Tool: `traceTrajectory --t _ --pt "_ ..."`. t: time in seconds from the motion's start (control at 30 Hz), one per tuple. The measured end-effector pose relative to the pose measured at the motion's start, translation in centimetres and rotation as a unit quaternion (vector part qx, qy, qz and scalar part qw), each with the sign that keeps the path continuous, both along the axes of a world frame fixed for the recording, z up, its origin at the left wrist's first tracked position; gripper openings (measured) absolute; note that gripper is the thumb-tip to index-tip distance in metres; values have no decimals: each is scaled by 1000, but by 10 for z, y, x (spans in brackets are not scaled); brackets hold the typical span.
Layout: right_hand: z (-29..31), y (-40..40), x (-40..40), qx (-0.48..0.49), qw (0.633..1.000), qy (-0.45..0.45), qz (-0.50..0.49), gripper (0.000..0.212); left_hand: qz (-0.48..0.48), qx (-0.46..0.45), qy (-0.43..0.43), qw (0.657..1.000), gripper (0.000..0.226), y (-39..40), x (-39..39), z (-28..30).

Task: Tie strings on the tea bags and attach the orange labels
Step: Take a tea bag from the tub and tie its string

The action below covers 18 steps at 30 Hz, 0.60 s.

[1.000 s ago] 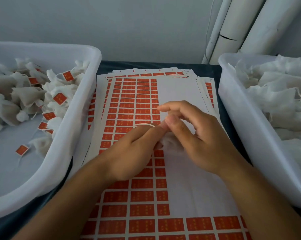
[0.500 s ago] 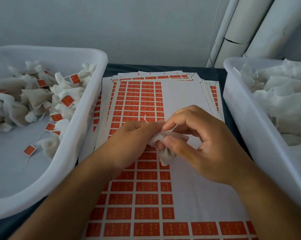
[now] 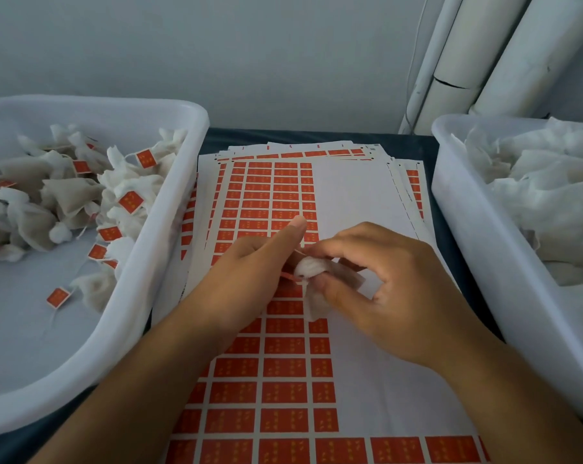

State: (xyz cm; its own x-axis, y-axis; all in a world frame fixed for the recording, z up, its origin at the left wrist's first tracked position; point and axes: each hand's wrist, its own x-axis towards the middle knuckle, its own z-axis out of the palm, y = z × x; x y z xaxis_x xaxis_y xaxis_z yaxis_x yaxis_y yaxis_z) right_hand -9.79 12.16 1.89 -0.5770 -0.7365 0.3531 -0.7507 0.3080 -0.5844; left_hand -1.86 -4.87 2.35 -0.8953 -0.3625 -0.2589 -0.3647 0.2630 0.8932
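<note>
A small white tea bag (image 3: 312,267) hangs between my two hands above the sheet of orange labels (image 3: 283,363). My right hand (image 3: 384,293) grips the bag's gathered top, thumb below and fingers curled over it. My left hand (image 3: 250,279) pinches the thin string (image 3: 292,277) at the bag's neck, with its index finger pointing straight up. The bag's lower tail droops onto the sheet.
A white tub (image 3: 169,249) on the left holds several tied tea bags with orange labels (image 3: 129,200). Another white tub (image 3: 467,229) on the right is full of untied white bags (image 3: 551,195). More label sheets lie stacked underneath. White pipes (image 3: 484,61) stand at the back right.
The bag has turned in my fingers, and my left index finger has lifted straight up. My right hand has shifted round the bag's top. The view has tilted slightly down.
</note>
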Motion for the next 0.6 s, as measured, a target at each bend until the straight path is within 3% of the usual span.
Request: traceTrajectory --t 0.1,0.2,0.33,0.6 --pt "-1 -2 2 -2 999 17 -32 30 -22 9 23 999 54 -1 -1 -2" --pt "0 -1 0 -19 998 25 -57 32 -51 13 80 995 43 -4 -2 -4" --pt "-1 0 -2 -46 996 14 -75 26 -194 -2 114 974 21 -8 1 1" --pt "-1 -1 -7 -69 991 -90 -76 18 -84 -42 149 984 21 3 -3 -6"
